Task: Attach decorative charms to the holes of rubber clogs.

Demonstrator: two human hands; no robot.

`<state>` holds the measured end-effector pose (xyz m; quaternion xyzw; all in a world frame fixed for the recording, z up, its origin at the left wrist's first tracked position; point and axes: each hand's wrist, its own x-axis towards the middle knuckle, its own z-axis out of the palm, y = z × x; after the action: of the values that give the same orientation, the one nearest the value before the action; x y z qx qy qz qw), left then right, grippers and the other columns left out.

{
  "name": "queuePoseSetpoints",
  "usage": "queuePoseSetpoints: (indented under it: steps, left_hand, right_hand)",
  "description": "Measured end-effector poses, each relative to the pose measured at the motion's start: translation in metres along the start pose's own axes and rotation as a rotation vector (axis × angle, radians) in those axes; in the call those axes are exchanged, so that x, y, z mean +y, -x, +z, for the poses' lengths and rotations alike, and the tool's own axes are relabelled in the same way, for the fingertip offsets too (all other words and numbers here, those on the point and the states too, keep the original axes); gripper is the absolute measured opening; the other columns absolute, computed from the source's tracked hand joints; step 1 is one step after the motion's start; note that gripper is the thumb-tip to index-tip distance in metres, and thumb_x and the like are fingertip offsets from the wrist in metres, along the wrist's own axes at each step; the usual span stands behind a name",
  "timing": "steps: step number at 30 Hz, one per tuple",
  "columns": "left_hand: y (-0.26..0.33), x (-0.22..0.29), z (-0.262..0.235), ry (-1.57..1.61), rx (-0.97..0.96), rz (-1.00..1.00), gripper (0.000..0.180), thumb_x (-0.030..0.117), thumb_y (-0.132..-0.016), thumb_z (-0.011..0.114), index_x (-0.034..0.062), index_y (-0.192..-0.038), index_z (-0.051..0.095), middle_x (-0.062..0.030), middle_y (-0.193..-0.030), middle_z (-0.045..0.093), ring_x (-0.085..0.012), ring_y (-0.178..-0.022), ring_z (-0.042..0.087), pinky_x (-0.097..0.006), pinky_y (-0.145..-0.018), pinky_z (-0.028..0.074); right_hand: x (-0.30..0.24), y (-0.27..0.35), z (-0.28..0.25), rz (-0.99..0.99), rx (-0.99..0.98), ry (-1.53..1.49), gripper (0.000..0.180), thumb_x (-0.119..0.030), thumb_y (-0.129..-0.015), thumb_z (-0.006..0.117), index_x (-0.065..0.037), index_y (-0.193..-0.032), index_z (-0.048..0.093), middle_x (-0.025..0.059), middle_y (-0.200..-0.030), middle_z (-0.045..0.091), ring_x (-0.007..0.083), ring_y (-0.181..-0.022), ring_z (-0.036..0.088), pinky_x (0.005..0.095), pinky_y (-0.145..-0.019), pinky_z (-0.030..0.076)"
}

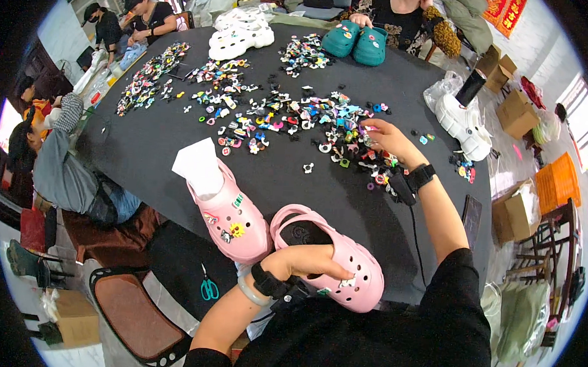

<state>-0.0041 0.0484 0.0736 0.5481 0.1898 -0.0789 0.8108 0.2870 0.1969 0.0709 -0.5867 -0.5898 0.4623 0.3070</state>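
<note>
My left hand (313,260) holds a pink clog (368,265) at the table's near edge. Its thumb presses by a small white charm on the toe; the other fingers are hidden in the shoe's opening. Beside it on the left stands a second pink clog (243,224), with a yellow flower charm (237,229) and other charms on it and white paper (199,169) in its heel. Farther off, my right hand (394,143) reaches into a pile of colourful shoe charms (339,120), fingers stretched out and tips among the charms. No charm shows in its grasp.
White clogs (241,37) and dark green clogs (369,45) stand at the far side, near a seated person's hand (361,20). Another white clog (464,128) and a phone (471,217) lie at right. Scissors (209,286) lie lower left. A cable (416,244) trails near my right arm.
</note>
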Motion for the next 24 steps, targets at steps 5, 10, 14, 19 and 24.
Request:
queuePoseSetpoints:
  steps: [5,10,14,19,24]
  left_hand:
    - [-0.005,0.001,0.000,0.065,-0.026,0.043,0.039,0.023,-0.086,0.069,0.0026,-0.118,0.061,-0.0010,-0.102,0.066,-0.0070,-0.088,0.058,-0.024,-0.074,0.048]
    - [-0.003,0.002,-0.002,0.074,-0.029,0.010,0.039,0.018,-0.087,0.068,-0.0002,-0.121,0.059,-0.0041,-0.111,0.065,-0.0109,-0.101,0.057,-0.027,-0.090,0.045]
    - [-0.003,-0.001,-0.002,0.106,-0.050,0.013,0.041,0.017,-0.087,0.068,-0.0003,-0.122,0.058,-0.0040,-0.113,0.064,-0.0113,-0.102,0.057,-0.027,-0.090,0.046]
    - [-0.002,0.002,-0.002,0.014,-0.044,0.009,0.041,0.017,-0.087,0.068,-0.0004,-0.123,0.057,-0.0046,-0.114,0.064,-0.0116,-0.104,0.057,-0.028,-0.091,0.045]
    - [-0.002,0.011,0.000,0.040,-0.038,0.013,0.040,0.017,-0.087,0.067,-0.0002,-0.123,0.058,-0.0050,-0.114,0.064,-0.0126,-0.104,0.058,-0.028,-0.092,0.045]
  right_hand:
    - [-0.001,-0.004,0.024,-0.119,-0.138,0.011,0.039,-0.013,-0.094,0.054,-0.006,-0.132,0.050,0.0058,-0.128,0.055,0.0166,-0.112,0.056,0.0339,-0.088,0.052]
    - [0.006,-0.021,0.031,0.060,-0.136,-0.287,0.044,-0.011,-0.093,0.054,-0.006,-0.136,0.046,0.0085,-0.137,0.048,0.0196,-0.121,0.049,0.0359,-0.088,0.053]
    - [0.006,-0.032,-0.001,0.054,0.011,-0.392,0.046,-0.002,-0.089,0.054,-0.004,-0.135,0.046,0.0114,-0.136,0.044,0.0244,-0.111,0.055,0.0337,-0.086,0.056]
    - [-0.001,-0.001,-0.042,-0.035,0.176,-0.501,0.047,-0.001,-0.089,0.051,-0.005,-0.136,0.046,0.0091,-0.141,0.043,0.0204,-0.114,0.053,0.0368,-0.088,0.055]
    - [0.000,0.052,-0.049,-0.196,0.201,-0.389,0.040,-0.010,-0.095,0.049,-0.005,-0.135,0.048,0.0097,-0.130,0.054,0.0199,-0.117,0.054,0.0345,-0.090,0.052]
